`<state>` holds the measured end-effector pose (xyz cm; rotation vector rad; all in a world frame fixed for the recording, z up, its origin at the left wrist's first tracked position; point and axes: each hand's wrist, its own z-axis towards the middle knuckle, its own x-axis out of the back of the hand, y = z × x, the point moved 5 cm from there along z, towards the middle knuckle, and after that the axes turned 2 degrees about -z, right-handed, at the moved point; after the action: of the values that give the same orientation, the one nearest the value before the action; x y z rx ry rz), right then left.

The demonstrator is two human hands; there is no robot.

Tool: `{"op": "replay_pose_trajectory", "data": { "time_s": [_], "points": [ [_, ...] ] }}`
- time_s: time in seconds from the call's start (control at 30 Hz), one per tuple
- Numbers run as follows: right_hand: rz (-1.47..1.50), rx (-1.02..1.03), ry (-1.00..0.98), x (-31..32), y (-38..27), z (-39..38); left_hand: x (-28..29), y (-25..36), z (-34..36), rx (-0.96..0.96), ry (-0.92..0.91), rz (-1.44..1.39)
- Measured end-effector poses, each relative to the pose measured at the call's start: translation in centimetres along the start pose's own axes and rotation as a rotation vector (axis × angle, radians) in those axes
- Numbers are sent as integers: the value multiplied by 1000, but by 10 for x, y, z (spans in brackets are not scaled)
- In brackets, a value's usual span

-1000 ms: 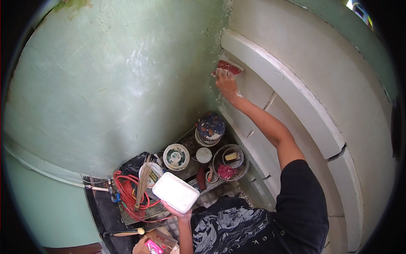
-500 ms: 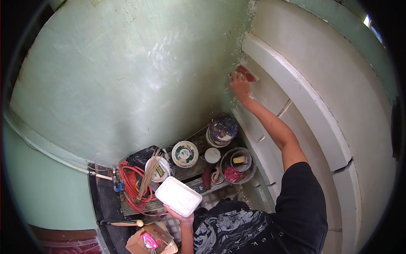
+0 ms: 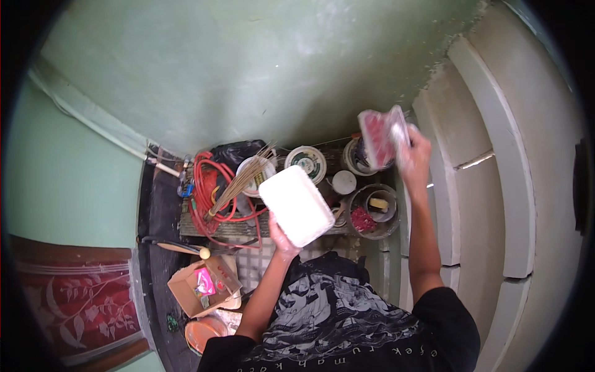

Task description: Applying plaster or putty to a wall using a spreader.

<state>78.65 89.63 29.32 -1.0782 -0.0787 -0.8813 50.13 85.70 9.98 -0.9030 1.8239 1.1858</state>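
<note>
My left hand [image 3: 283, 239] grips a white rectangular tray [image 3: 315, 235] from below, its fingers around the near edge. White shows all over the tray's upper face; how much paste is in it I cannot tell. My right hand [image 3: 416, 155] is raised above the buckets at the right, closed on a flat red spreader [image 3: 377, 137] smeared with white. Motion blurs the spreader and the fingers. Air separates the spreader from the tray and the green wall [image 3: 248, 80].
Behind the tray, a wooden bench carries lidded tubs [image 3: 306, 162], a coiled red hose [image 3: 201, 180], a bundle of thin sticks [image 3: 238, 185] and a grey basin [image 3: 353, 228] with a yellow sponge [image 3: 379, 203]. A cardboard box [image 3: 186, 288] stands lower left. Stepped pale ledges [image 3: 496, 155] line the right.
My right hand has come away from the corner by the ledges, bringing the spreader lower and nearer the tray. The tray has turned and shifted up and right in view; the view itself has shifted.
</note>
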Motion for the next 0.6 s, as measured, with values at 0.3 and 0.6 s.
{"op": "replay_pose_trajectory", "data": {
  "time_s": [0.3, 0.6],
  "points": [
    [147, -100, -232, -72, -54, -126, -25, -18, 5, 187, -133, -62],
    [110, -121, -196, -99, -65, -153, -32, -17, 1, 277, -249, 10]
  ]
}}
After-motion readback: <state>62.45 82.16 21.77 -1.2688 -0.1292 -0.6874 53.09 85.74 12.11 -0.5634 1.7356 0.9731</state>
